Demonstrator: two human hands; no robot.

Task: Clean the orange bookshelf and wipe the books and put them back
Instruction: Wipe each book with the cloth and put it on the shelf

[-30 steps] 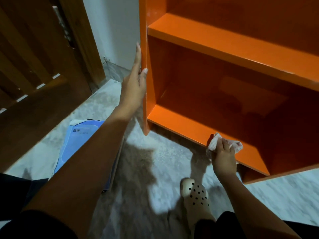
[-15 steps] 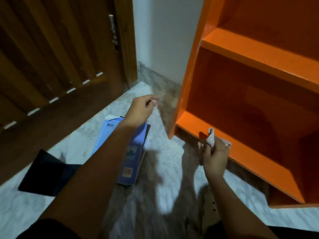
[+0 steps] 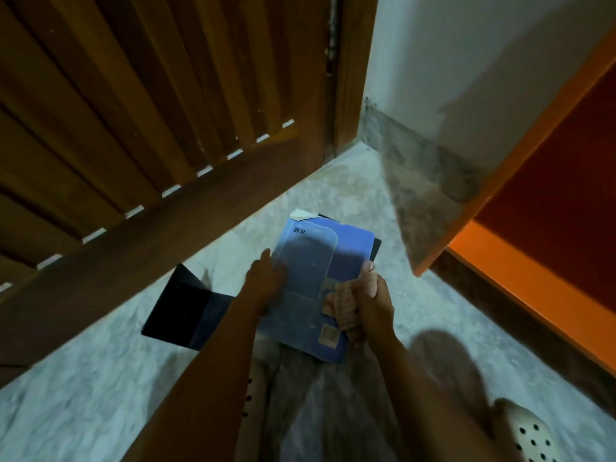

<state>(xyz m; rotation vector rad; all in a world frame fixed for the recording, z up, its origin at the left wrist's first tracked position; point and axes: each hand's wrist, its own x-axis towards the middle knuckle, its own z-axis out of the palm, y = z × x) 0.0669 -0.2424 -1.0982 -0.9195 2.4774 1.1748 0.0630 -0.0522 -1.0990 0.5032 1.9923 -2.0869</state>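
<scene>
Blue book (image 3: 320, 278) lies lengthwise near-to-far, title end far. Left hand (image 3: 265, 282), earlier above it, touches its left edge, grip unclear in the blur. Right hand (image 3: 376, 306), off the bookshelf (image 3: 520, 271), has fingers clutching cloth (image 3: 345, 308).

The left hand (image 3: 265, 281) and right hand (image 3: 370, 308) are bare, as are both forearms down to the lower frame edge. Footwear is a pair of cream clogs with round holes punched in the upper. The right clog (image 3: 530, 435) shows plainly, while the left clog (image 3: 260, 375) is a pale strip with three dark holes.
</scene>
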